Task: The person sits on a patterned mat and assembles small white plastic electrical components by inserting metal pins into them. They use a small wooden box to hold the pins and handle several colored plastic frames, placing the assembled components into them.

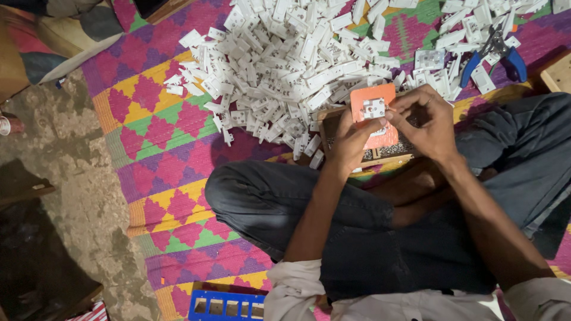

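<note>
- You sit cross-legged on a woven mat [160, 125] of pink, yellow and green diamonds, both hands at work over an orange block [373, 113] that rests on a small wooden board [357, 156] in front of your shins.
- Your left hand [351, 142] curls over the block's near-left edge, thumb pressed beside 1 small white plastic part [374, 107] seated on top of the block; the fingers are partly closed, steadying rather than gripping.
- Your right hand [429, 122] closes in from the block's right side, fingertips pinched together at the part's edge; whether they hold a tiny piece between them cannot be told from here.
- The step in hand looks like fitting or adjusting something on that 1 white part while the block serves as its seat.
- The next move would seem to call for fine fingertip pressure at the part's right edge, with the left thumb keeping the block from sliding on the board.
- Beyond the block, a large heap of like white plastic parts [285, 65] spreads across the mat.
- Blue-handled pliers [493, 56] lie among scattered parts, up and to the right of the block.
- A blue tray with square openings [226, 304] sits well below the block, by your left knee.
</note>
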